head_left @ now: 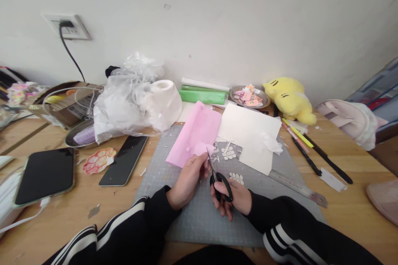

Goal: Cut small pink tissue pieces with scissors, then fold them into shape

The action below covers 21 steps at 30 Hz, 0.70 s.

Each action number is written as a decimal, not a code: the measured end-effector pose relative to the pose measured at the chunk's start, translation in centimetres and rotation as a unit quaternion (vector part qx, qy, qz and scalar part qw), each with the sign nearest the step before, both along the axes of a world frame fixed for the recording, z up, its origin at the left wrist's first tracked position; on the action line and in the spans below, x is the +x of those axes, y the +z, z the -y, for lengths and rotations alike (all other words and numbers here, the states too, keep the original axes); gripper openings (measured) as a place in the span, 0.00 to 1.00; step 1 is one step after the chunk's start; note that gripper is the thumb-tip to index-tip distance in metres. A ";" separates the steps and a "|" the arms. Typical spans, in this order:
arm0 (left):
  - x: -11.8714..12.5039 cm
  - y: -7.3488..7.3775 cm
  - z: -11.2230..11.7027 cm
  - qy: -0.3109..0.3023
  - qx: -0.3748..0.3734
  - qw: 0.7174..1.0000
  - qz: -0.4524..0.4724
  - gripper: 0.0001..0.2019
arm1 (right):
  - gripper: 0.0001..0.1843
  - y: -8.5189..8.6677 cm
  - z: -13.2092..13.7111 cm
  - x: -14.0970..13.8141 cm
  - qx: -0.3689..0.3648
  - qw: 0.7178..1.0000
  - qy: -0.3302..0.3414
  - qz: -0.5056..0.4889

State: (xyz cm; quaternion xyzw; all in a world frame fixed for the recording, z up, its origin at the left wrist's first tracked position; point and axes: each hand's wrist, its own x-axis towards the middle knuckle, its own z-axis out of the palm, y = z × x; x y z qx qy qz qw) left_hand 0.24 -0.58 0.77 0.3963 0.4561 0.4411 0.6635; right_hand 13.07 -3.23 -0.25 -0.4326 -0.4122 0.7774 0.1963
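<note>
My right hand point(231, 194) is closed around the black handles of a pair of scissors point(220, 180), whose blades point up and away. In my left hand point(192, 178) a small piece of pink paper point(203, 149) is pinched, and the scissor tips are at its edge. Behind it lies a larger sheet of pink paper point(200, 126). Small white petal-shaped cut-outs point(229, 152) lie just beyond the scissors, with a second cluster of white cut-outs point(236, 178) near my right hand. Everything here is over a grey cutting mat point(199, 223).
White card point(248, 126) and a steel ruler point(298, 188) lie to the right. Pens point(298, 132) and a yellow plush toy point(290, 99) are beyond. A metal dish point(265, 100) holds paper pieces. Phones point(124, 161), a plastic bag point(121, 103) and a paper roll point(169, 99) stand left.
</note>
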 end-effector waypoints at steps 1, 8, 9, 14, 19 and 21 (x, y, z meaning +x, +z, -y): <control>0.0 0.0 0.0 0.000 0.001 1.000 0.003 0.16 | 0.30 0.0 0.0 0.0 0.003 1.000 0.000 -0.004; 0.0 0.1 -0.1 0.005 -0.004 1.000 0.004 0.16 | 0.37 -0.5 0.0 0.3 0.004 0.998 0.024 -0.063; 0.0 0.2 -0.1 0.007 -0.004 1.000 0.006 0.16 | 0.36 -0.5 0.0 0.3 0.006 0.998 0.021 -0.060; 0.1 0.3 0.0 -0.006 0.000 1.000 0.018 0.16 | 0.34 -0.5 -0.1 0.2 -0.010 0.998 0.018 -0.061; 0.0 0.2 0.0 -0.012 0.003 1.000 0.014 0.15 | 0.36 -0.5 -0.1 0.1 -0.018 0.999 0.000 -0.047; 0.0 0.2 0.0 -0.015 0.004 1.000 0.013 0.15 | 0.36 -0.5 -0.1 0.0 -0.017 0.999 -0.005 -0.039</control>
